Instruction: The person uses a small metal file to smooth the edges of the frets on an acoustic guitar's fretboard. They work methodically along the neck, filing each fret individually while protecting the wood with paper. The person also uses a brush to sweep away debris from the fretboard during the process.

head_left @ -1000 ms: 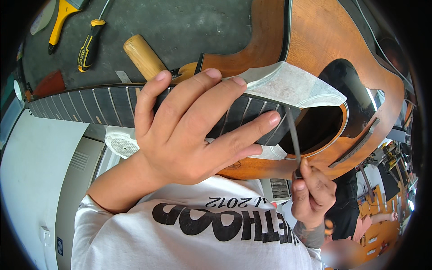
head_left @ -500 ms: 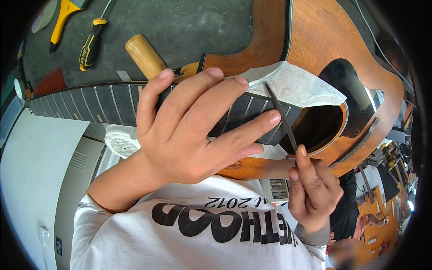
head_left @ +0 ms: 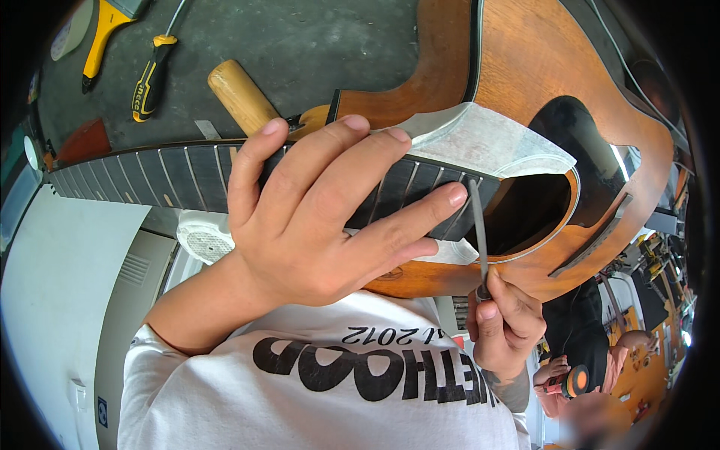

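My left hand (head_left: 315, 217) lies with fingers spread over the dark fretboard (head_left: 187, 175) of a brown acoustic guitar (head_left: 540, 52), its index finger near the frets at the soundhole end. My right hand (head_left: 504, 324), below the soundhole (head_left: 526, 210), grips a slim metal file (head_left: 478, 225) whose tip rests on that end of the fretboard, just right of my index finger. Pale masking sheet (head_left: 501, 142) covers the top beside the fretboard, and a black pickguard (head_left: 577, 135) sits to the right.
On the dark bench (head_left: 322, 45) lie a wooden cylinder (head_left: 240, 97), a yellow-black screwdriver (head_left: 148, 90), a yellow-handled brush (head_left: 97, 49) and a red-brown piece (head_left: 82, 141). At lower right, another person (head_left: 570, 345) holds a red-and-black tool (head_left: 566, 384) near a tool-covered orange surface (head_left: 649, 375).
The file's tip went up-left onto the masking sheet, then came back to the fretboard end; my right hand now sits further left. My left hand stays put. The other person's hands and tool have shifted.
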`<state>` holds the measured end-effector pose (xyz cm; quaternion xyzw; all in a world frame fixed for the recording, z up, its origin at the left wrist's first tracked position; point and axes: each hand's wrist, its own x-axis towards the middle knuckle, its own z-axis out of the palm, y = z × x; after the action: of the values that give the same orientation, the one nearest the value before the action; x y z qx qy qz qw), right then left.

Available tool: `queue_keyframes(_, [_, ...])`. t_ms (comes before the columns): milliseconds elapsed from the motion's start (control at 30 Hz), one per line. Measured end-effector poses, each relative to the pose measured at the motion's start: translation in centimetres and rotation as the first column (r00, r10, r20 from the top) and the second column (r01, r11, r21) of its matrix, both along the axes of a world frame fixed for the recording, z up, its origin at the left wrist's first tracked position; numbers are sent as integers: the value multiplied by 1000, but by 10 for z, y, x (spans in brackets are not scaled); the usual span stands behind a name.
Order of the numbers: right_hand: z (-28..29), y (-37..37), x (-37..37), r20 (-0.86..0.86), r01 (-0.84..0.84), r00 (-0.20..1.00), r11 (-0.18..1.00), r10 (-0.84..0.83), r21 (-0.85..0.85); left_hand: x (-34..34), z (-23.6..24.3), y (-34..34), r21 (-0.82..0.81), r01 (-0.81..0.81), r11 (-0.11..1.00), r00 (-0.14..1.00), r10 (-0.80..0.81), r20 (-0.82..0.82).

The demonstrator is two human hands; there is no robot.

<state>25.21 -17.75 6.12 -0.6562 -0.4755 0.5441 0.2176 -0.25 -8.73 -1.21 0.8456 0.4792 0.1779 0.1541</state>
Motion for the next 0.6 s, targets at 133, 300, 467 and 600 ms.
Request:
queue_keyframes(133, [-5,-1,-8,-1,0,1000,1000,0,14,-1,0,-1,-6,-2,1000,1000,2,-1])
queue_keyframes(300, [-5,38,-13,252,-284,940,939,232,193,0,-1,-1,5,-5,1000,1000,5,8])
queue_keyframes(467, [3,67,-13,495,-517,805,796,327,315,1,-1,-1,21,-1,1000,1000,1,-4])
queue_keyframes(600, [10,42,4,463,-325,875,881,143,342,1,0,1,24,12,1000,1000,-12,-27])
